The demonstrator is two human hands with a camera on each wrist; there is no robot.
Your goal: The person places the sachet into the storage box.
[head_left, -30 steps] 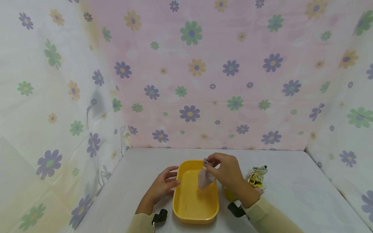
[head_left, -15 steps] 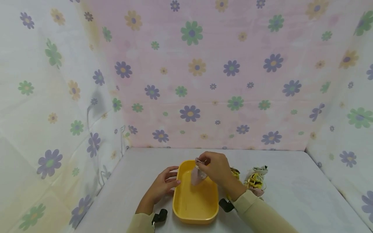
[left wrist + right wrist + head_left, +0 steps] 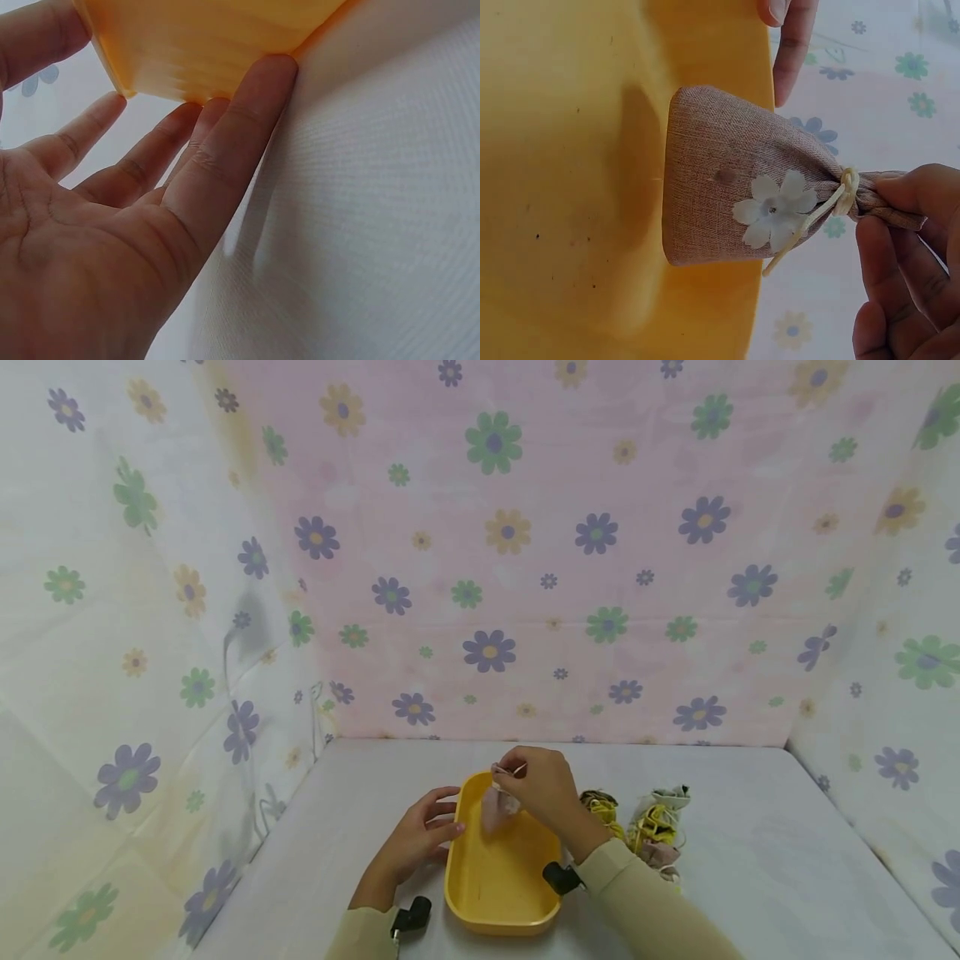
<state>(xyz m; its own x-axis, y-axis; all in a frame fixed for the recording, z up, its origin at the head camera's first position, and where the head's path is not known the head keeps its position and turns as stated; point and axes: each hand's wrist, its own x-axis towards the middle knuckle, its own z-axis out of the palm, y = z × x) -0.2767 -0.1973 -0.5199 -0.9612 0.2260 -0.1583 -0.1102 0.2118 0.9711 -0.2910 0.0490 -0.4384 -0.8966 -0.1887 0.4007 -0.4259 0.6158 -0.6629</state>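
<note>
A small mauve drawstring sachet [image 3: 727, 180] hangs over the yellow plastic tray [image 3: 502, 893]. A white fabric flower [image 3: 774, 210] sits on its front, and a cream cord [image 3: 846, 193] ties its neck. My right hand [image 3: 546, 787] pinches the gathered top above the cord, between thumb and fingertips. The sachet [image 3: 495, 810] is at the tray's far half, its bottom apart from the floor as far as I can tell. At the tray's left side rests my left hand [image 3: 416, 837], its fingers [image 3: 214, 165] extended and their tips touching the outer wall.
Right of the tray stand more pouches: a yellow one with a dark top [image 3: 602, 806] beside my right wrist, and a cluster of yellow, grey and mauve ones [image 3: 656, 828] further right. Flower-printed cloth [image 3: 487, 568] walls surround the white table [image 3: 765, 843].
My right hand has carried the sachet leftward and slightly away across the tray, uncovering more of the pouches on the right. The left hand and tray have stayed put.
</note>
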